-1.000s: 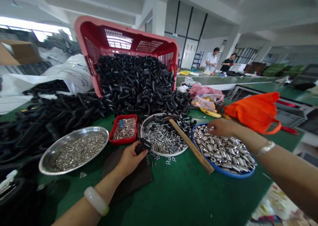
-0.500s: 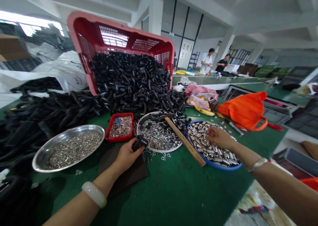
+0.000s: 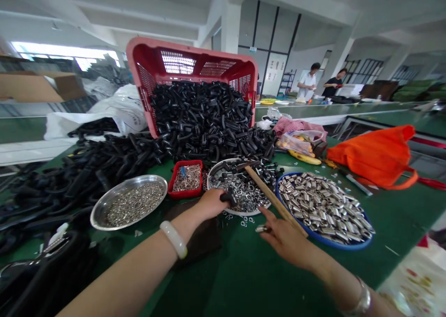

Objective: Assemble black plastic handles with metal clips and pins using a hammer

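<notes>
My left hand [image 3: 210, 204] is closed around a small black plastic part [image 3: 229, 197], above the front edge of a white bowl [image 3: 211, 174] of rings, screws and black pieces. Between the thumb and fingers of my right hand [image 3: 284, 238] is a small ribbed silver metal piece [image 3: 261, 229]; the index finger points out towards the bowl's rim. A hammer [image 3: 272, 195] rests with its head on the bowl's contents and its wooden handle slanting down behind my right hand. To the right, a blue basin [image 3: 362, 246] holds many similar ribbed metal pieces [image 3: 324, 205].
A dark flat plate [image 3: 202, 245] lies beneath my left forearm. Left of it are a red tray [image 3: 184, 194] of small pins and a metal dish [image 3: 99, 220] of tiny parts. Behind, a tipped red crate [image 3: 191, 48] spills black parts. An orange bag [image 3: 376, 157] sits right; two people stand farther off.
My right hand has left the blue basin and moved left towards the white bowl, carrying a ribbed metal piece. My left hand still holds the black part. The view has shifted left.
</notes>
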